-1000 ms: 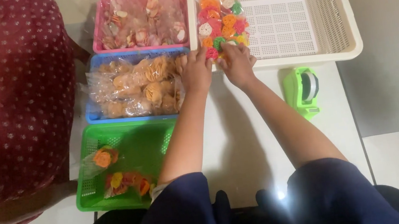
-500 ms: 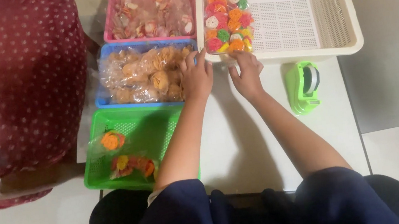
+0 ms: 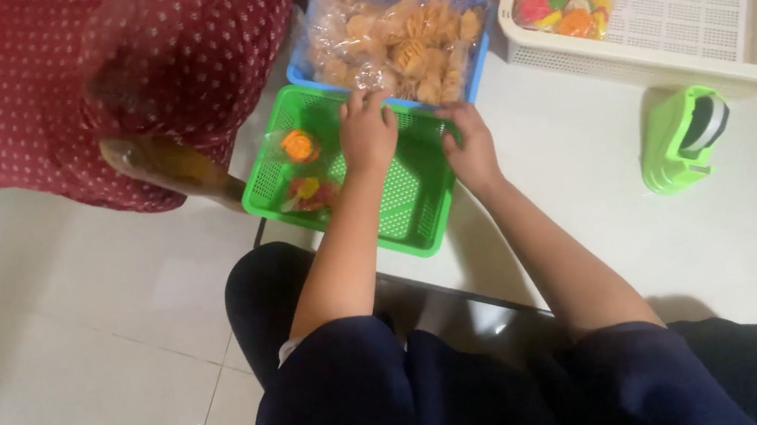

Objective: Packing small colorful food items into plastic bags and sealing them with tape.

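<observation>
**Both hands at the green basket**

The left hand (image 3: pixel 367 133) rests over the far rim of the green basket (image 3: pixel 417 207), at the table's near-left corner; the right hand (image 3: pixel 474 152) holds its right rim. Whether either grip pinches anything, I cannot tell. The basket, a ribbed plastic mesh, holds only a few glossy candy bags (image 3: pixel 301 169). Beyond it, the blue basket (image 3: pixel 313 24) is heaped with crinkly cracker bags. The white basket (image 3: pixel 672 53) holds one small pile, so most sorting looks undone.

White table (image 3: pixel 596 212) on glossy pale floor tiles (image 3: pixel 77 383)
</observation>
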